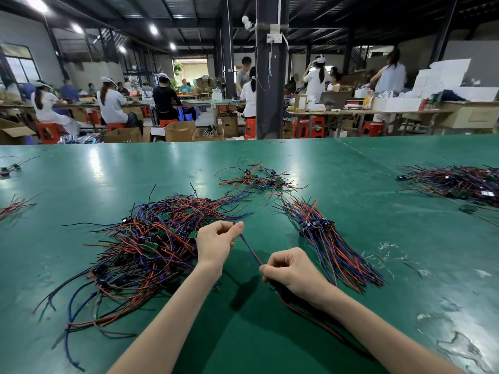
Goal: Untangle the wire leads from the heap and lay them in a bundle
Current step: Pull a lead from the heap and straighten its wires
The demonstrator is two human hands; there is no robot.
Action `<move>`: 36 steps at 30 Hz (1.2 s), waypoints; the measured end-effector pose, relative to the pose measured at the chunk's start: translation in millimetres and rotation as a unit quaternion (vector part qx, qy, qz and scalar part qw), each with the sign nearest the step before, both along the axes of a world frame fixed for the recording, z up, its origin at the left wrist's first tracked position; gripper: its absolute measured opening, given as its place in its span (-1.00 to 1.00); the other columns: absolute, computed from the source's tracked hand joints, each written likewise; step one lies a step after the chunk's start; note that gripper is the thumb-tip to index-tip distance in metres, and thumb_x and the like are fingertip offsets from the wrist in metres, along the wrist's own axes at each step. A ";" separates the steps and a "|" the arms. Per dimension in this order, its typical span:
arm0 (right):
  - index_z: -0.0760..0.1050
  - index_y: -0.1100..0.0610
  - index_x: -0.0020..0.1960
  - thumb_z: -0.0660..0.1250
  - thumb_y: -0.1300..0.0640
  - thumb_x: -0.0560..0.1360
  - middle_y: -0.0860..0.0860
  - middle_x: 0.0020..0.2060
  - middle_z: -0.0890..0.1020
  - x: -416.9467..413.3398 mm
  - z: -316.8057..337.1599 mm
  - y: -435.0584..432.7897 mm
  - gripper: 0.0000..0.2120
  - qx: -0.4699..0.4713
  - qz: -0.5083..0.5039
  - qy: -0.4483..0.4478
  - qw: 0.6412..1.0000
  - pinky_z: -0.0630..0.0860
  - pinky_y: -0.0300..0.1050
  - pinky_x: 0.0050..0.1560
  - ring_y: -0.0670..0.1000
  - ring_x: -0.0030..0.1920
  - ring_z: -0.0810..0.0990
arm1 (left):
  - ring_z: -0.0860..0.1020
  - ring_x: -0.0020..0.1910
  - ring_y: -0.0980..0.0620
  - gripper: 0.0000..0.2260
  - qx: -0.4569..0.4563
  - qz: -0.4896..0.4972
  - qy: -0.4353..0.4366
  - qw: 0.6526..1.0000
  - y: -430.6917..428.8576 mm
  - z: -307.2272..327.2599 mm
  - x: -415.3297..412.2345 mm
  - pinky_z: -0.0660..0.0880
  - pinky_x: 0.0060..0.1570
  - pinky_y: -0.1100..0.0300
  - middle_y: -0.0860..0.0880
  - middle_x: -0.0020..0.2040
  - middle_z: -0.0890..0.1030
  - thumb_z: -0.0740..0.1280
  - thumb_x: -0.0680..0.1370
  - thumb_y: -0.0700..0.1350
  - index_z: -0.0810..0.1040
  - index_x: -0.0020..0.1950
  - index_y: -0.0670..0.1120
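A big tangled heap (140, 247) of red, blue and black wire leads with small green boards lies on the green table, left of centre. A straightened bundle (332, 244) of leads lies to the right. My left hand (216, 242) pinches one end of a blue and red lead (251, 249) beside the heap. My right hand (293, 269) grips the same lead lower down, and the lead stretches taut between the two hands. More red and dark wire trails out below my right wrist.
A smaller loose pile of leads (259, 179) lies farther back, another heap (456, 184) at the right edge, and a few stray leads (13, 205) at the left. The table's far edge (243, 140) borders a workshop where people sit at benches.
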State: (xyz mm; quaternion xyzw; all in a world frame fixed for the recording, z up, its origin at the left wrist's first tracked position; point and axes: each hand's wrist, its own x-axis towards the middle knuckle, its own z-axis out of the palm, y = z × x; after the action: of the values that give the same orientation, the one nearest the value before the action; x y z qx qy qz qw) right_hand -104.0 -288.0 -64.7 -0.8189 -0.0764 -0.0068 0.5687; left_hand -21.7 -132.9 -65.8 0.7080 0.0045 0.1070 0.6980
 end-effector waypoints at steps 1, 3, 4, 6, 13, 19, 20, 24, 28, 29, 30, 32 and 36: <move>0.55 0.12 -0.44 0.38 0.25 0.44 -0.08 -0.61 0.47 0.0 0.2 0.3 -0.73 -0.009 -0.001 -0.003 1.000 0.28 -0.29 -0.48 -0.12 -0.57 0.36 | 0.36 -0.46 0.10 -0.84 0.051 0.009 -0.038 0.998 -0.2 -0.8 0.1 0.39 -0.34 0.25 0.06 -0.49 0.48 0.49 0.43 -0.17 0.60 -0.33 -0.15; 0.54 0.12 -0.44 0.38 0.26 0.44 -0.09 -0.63 0.45 0.3 1.0 0.8 -0.72 -0.021 -0.002 -0.007 1.000 0.26 -0.29 -0.47 -0.16 -0.57 0.34 | 0.39 -0.44 0.13 -0.86 0.125 0.025 -0.097 0.987 -1.0 -1.8 -0.3 0.40 -0.29 0.25 0.06 -0.44 0.52 0.48 0.44 -0.19 0.61 -0.31 -0.14; 0.54 0.12 -0.44 0.38 0.26 0.44 -0.10 -0.63 0.45 0.4 1.4 0.8 -0.72 -0.023 -0.002 -0.008 1.000 0.26 -0.29 -0.47 -0.17 -0.57 0.34 | 0.40 -0.43 0.13 -0.87 0.142 0.030 -0.112 0.983 -1.5 -2.1 -0.4 0.41 -0.28 0.25 0.05 -0.43 0.53 0.47 0.45 -0.20 0.62 -0.29 -0.14; 0.55 0.12 -0.43 0.38 0.26 0.44 -0.10 -0.63 0.45 -0.1 1.8 0.7 -0.73 -0.027 -0.002 -0.011 1.000 0.27 -0.29 -0.47 -0.16 -0.57 0.34 | 0.39 -0.43 0.13 -0.88 0.146 0.028 -0.114 0.982 -1.1 -2.9 0.1 0.40 -0.29 0.25 0.06 -0.43 0.52 0.46 0.46 -0.20 0.62 -0.28 -0.14; 0.56 0.11 -0.43 0.39 0.23 0.44 -0.10 -0.62 0.46 -0.7 2.5 -0.1 -0.73 -0.018 -0.006 -0.005 1.000 0.29 -0.31 -0.46 -0.15 -0.57 0.36 | 0.37 -0.42 0.12 -0.82 0.030 -0.016 -0.046 0.998 0.7 1.6 0.3 0.40 -0.35 0.32 -0.01 -0.42 0.52 0.41 0.49 -0.21 0.63 -0.31 -0.17; 0.55 0.12 -0.44 0.39 0.23 0.45 -0.07 -0.61 0.47 -0.5 1.5 0.0 -0.72 0.009 -0.009 0.012 1.000 0.27 -0.30 -0.51 -0.11 -0.59 0.35 | 0.47 -0.38 0.18 -0.91 -0.039 -0.055 -0.014 0.998 0.7 5.6 -1.7 0.46 -0.32 0.37 -0.06 -0.28 0.63 0.35 0.53 -0.25 0.65 -0.11 -0.20; 0.55 0.12 -0.44 0.39 0.23 0.45 -0.07 -0.61 0.47 -0.5 1.4 0.0 -0.72 0.014 -0.009 0.015 1.000 0.27 -0.30 -0.51 -0.10 -0.60 0.35 | 0.49 -0.37 0.18 -0.91 -0.044 -0.057 -0.011 0.997 0.7 5.5 -1.8 0.47 -0.31 0.37 -0.06 -0.27 0.64 0.34 0.54 -0.26 0.65 -0.07 -0.21; 0.55 0.14 -0.43 0.38 0.25 0.46 -0.06 -0.61 0.47 -1.8 1.8 -0.2 -0.72 0.034 -0.006 0.028 0.999 0.27 -0.34 -0.54 -0.10 -0.62 0.37 | 0.51 -0.36 0.21 -0.89 -0.043 -0.060 -0.011 0.997 0.2 5.3 -2.2 0.47 -0.30 0.39 -0.04 -0.26 0.64 0.31 0.56 -0.27 0.64 -0.05 -0.21; 0.56 0.17 -0.42 0.39 0.26 0.46 0.00 -0.57 0.50 -2.2 2.0 0.2 -0.73 0.057 -0.003 0.040 0.998 0.32 -0.31 -0.51 -0.09 -0.58 0.41 | 0.53 -0.31 0.19 -0.85 -0.031 -0.070 -0.017 0.997 -0.4 5.2 -2.4 0.47 -0.28 0.41 -0.03 -0.25 0.64 0.27 0.57 -0.28 0.63 -0.08 -0.17; 0.56 0.17 -0.42 0.39 0.26 0.46 0.01 -0.56 0.50 -2.0 2.0 0.2 -0.73 0.058 -0.002 0.039 0.998 0.33 -0.29 -0.50 -0.09 -0.57 0.42 | 0.54 -0.29 0.18 -0.84 -0.029 -0.072 -0.017 0.997 -0.4 5.0 -2.2 0.48 -0.27 0.41 -0.04 -0.25 0.64 0.26 0.58 -0.29 0.63 -0.08 -0.16; 0.57 0.18 -0.42 0.39 0.27 0.46 0.02 -0.55 0.51 -1.6 2.2 0.2 -0.73 0.058 -0.001 0.037 0.998 0.35 -0.28 -0.49 -0.09 -0.56 0.43 | 0.54 -0.27 0.16 -0.84 -0.027 -0.073 -0.017 0.997 -0.6 4.8 -1.9 0.48 -0.27 0.42 -0.04 -0.24 0.64 0.26 0.58 -0.30 0.63 -0.08 -0.16; 0.58 0.19 -0.41 0.38 0.28 0.46 0.03 -0.54 0.52 -1.4 2.6 0.0 -0.73 0.065 0.003 0.037 0.997 0.36 -0.28 -0.48 -0.09 -0.55 0.43 | 0.55 -0.25 0.15 -0.83 -0.027 -0.075 -0.013 0.997 -0.8 4.5 -1.4 0.48 -0.27 0.43 -0.05 -0.23 0.64 0.24 0.59 -0.31 0.63 -0.05 -0.20; 0.61 0.21 -0.39 0.37 0.29 0.47 0.04 -0.54 0.53 -1.6 3.5 -0.8 -0.75 0.091 0.014 0.049 0.995 0.36 -0.31 -0.49 -0.09 -0.56 0.43 | 0.57 -0.28 0.21 -0.82 -0.062 -0.081 0.008 0.995 -0.2 5.3 -0.7 0.49 -0.24 0.39 -0.03 -0.22 0.66 0.23 0.59 -0.31 0.63 -0.04 -0.18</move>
State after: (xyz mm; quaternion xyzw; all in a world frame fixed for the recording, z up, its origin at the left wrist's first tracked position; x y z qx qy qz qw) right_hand -105.6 -288.8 -61.3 -0.7618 -0.0588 0.0342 0.6442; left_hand -22.4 -133.1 -60.5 0.6623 -0.0405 0.0443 0.7468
